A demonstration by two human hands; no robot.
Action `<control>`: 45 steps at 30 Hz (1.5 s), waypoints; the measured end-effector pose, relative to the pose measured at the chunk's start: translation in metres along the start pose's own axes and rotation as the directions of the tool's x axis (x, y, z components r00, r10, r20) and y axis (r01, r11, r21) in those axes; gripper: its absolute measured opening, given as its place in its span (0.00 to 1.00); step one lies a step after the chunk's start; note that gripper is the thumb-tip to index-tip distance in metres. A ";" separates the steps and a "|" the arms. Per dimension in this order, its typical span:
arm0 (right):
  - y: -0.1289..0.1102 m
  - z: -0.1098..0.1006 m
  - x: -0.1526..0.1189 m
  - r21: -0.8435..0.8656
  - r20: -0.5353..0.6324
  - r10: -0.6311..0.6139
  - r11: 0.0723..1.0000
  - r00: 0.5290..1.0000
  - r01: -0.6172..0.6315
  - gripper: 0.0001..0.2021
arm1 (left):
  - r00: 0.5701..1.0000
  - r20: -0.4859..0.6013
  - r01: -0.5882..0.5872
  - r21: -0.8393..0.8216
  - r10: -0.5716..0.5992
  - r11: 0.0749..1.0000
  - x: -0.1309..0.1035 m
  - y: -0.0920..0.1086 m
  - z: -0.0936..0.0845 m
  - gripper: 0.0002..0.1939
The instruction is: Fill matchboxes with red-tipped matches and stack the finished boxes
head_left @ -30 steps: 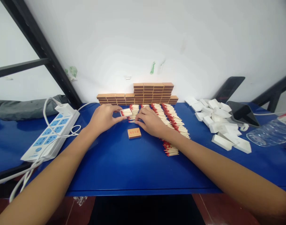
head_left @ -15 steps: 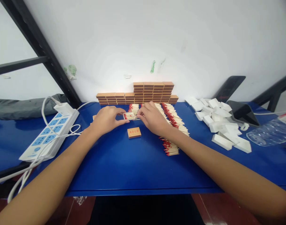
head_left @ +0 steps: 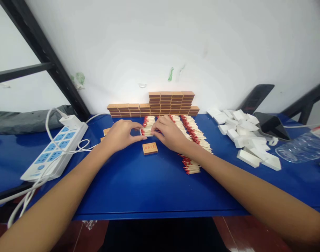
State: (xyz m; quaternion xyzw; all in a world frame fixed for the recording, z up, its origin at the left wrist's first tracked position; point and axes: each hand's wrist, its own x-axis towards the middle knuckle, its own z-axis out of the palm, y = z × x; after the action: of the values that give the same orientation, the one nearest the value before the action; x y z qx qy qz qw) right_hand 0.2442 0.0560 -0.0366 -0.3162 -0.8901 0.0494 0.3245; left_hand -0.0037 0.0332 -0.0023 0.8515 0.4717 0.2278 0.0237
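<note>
Between my hands, a small white matchbox tray (head_left: 150, 135) holds red-tipped matches. My left hand (head_left: 124, 133) grips its left end between thumb and fingers. At its right end, my right hand (head_left: 167, 130) has thumb and fingertips closed on the matches' plain ends; how many are pinched is hidden. Just in front lies a closed orange matchbox (head_left: 150, 148) with red characters on top. Rows of loose matches (head_left: 195, 131) stretch beyond and beside my right hand, their red heads to the left. Part of another orange box (head_left: 106, 131) shows behind my left wrist.
Stacked matchboxes (head_left: 172, 103) line the wall. White empty-looking trays or covers (head_left: 242, 127) are heaped at right, near a dark dustpan-like object (head_left: 271, 126) and a clear plastic bottle (head_left: 303, 148). A power strip (head_left: 56, 150) with white cables lies left on the blue table (head_left: 118, 189).
The tray has shifted slightly toward me and more matches show at it. My right fingertips have moved a little left, onto its right end. The closed matchbox has stayed put.
</note>
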 end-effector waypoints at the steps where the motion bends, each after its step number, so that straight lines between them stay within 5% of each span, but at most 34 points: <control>1: 0.000 0.001 0.000 0.009 0.002 -0.005 1.000 1.000 0.005 0.07 | 1.000 0.001 -0.005 -0.010 0.005 1.000 0.000 0.000 0.001 0.21; 18: -0.001 -0.003 -0.002 0.024 0.085 0.053 0.998 0.995 -0.055 0.07 | 1.000 0.005 0.009 -0.184 -0.008 0.983 -0.002 0.001 0.006 0.21; 28: -0.009 -0.012 -0.004 0.100 -0.009 0.023 0.995 1.000 -0.022 0.06 | 0.999 0.008 0.038 -0.204 -0.037 0.978 -0.001 -0.003 0.001 0.23; 36: -0.026 -0.030 -0.011 0.261 0.408 -0.010 0.960 0.913 -0.106 0.16 | 0.998 -0.006 0.067 -0.210 -0.070 0.975 0.001 -0.013 -0.007 0.21; 45: 0.005 -0.041 -0.002 0.357 0.283 0.108 0.910 0.953 -0.209 0.19 | 0.999 -0.027 0.028 -0.199 -0.034 0.980 0.000 -0.007 -0.008 0.22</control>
State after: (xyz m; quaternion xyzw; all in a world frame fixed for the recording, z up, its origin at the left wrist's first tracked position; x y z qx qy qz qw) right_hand 0.2727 0.0541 -0.0072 -0.3093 -0.8688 0.2890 0.2569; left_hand -0.0126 0.0352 0.0027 0.8339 0.4603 0.2860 0.1050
